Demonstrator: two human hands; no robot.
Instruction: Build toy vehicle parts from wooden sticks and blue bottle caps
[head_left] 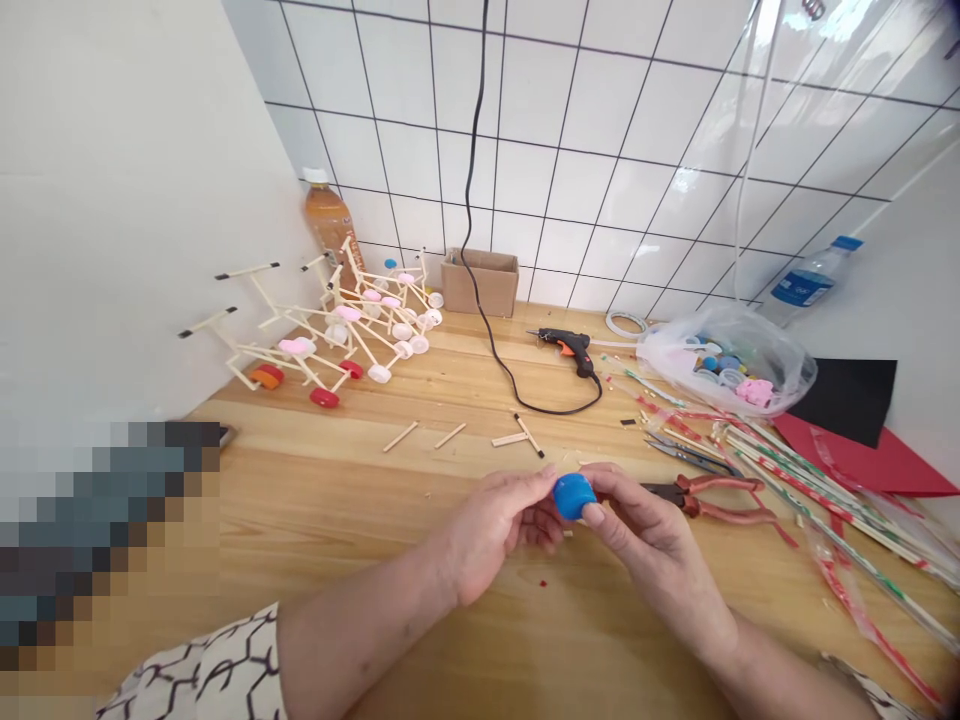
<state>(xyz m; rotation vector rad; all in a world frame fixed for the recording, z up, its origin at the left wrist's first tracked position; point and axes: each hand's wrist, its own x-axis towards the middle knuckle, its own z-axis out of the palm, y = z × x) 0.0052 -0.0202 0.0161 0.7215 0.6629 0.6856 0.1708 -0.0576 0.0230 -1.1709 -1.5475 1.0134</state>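
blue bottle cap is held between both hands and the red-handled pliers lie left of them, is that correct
Wrong side: the head view shows the red-handled pliers to the right of the left hand and right hand, not left of them; the blue bottle cap is held between those hands.

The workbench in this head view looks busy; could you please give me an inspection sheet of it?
Surface: wooden bench, with small scraps.
Job's things: blue bottle cap.
Clutter: wheeled stick frames, loose sticks, red-handled pliers, bag of bottle caps, striped sticks.
Grippers: left hand and right hand both grip the cap.
Cables: black cord to hot glue gun.
Surroundings: tiled wall, cardboard box, water bottle.
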